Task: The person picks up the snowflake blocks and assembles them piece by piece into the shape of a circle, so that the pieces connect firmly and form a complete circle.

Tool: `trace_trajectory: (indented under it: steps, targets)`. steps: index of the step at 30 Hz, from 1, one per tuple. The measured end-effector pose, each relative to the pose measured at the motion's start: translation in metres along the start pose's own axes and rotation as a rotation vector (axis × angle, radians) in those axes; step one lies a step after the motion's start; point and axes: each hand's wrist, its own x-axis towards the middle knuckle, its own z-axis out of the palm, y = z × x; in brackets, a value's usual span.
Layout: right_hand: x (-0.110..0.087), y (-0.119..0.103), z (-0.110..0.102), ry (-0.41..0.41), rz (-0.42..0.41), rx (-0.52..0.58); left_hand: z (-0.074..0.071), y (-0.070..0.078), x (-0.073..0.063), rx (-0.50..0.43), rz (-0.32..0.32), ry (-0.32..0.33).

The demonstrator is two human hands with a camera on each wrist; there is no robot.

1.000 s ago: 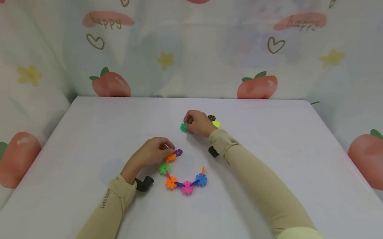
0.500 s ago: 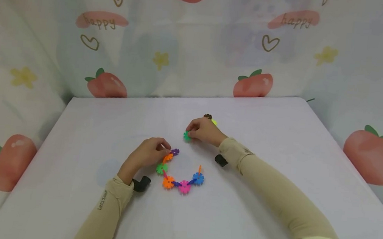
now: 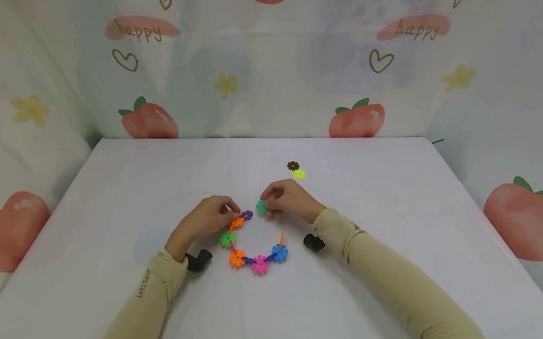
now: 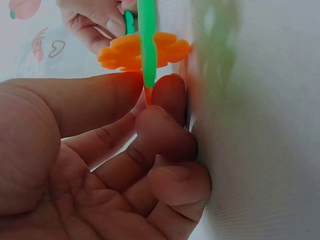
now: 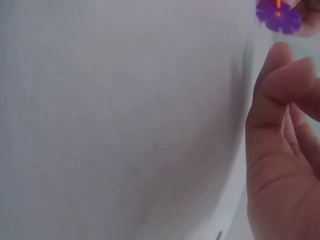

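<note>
A curved chain of interlocking snowflake discs, with a pink disc (image 3: 260, 265) at its near side, lies on the white table. My left hand (image 3: 205, 220) pinches the chain's far left end by an orange disc (image 3: 237, 223), just beside the purple end disc (image 3: 246, 215). In the left wrist view, thumb and fingertips meet below the orange disc (image 4: 120, 54), with a light green disc (image 4: 148, 45) edge-on in front. My right hand (image 3: 294, 199) pinches a loose green disc (image 3: 261, 207) a short way from the purple one. The right wrist view hides that green disc behind the fingers (image 5: 292, 82).
A brown disc (image 3: 293, 165) and a yellow disc (image 3: 299, 174) lie touching beyond my right hand. At the chain's right end, an orange disc (image 3: 282, 239) stands upright in a blue disc (image 3: 280, 252). Black wrist cameras sit under both wrists. A printed cloth (image 3: 257, 109) hangs behind the table.
My right hand has brought the green disc nearer, toward the purple end of the chain, uncovering the brown and yellow discs. My left hand keeps its hold, and the view has shifted slightly.
</note>
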Motion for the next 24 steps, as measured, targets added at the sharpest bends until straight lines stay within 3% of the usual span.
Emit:
trace_trajectory:
  steps: [12,24]
  targets:
    - [-0.006,0.001,0.012,-0.037,0.002,0.093,0.0,0.004,-0.001,0.023,0.004,-0.016]
    - [-0.002,-0.004,0.019,-0.055,0.021,0.077,0.006,0.005,0.0,-0.035,0.011,0.042]
